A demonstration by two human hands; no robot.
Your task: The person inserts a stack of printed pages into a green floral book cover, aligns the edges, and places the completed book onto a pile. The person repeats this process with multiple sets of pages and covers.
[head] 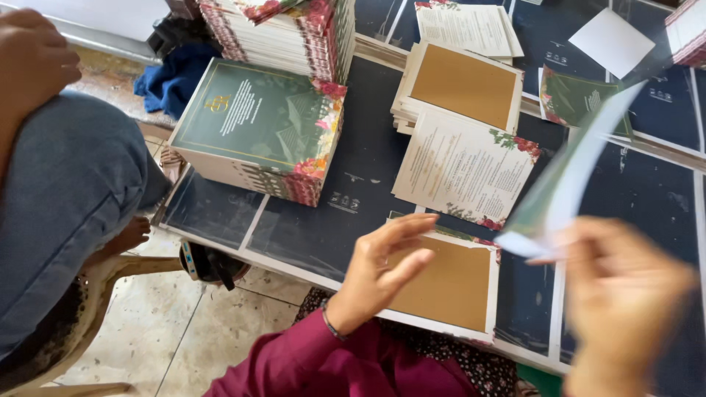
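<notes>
One card (570,176) tilted, long axis up-right.

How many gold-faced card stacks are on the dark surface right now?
2: one gold stack at upper centre, one gold-faced card under the left hand. Others may lie hidden.

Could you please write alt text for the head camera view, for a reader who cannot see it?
A person's right hand, blurred, lifts a green-backed card while the left hand hovers open above a gold-faced card. Stacks of floral-edged cards cover the dark work surface; another person's denim-clad knee is at left.
</notes>
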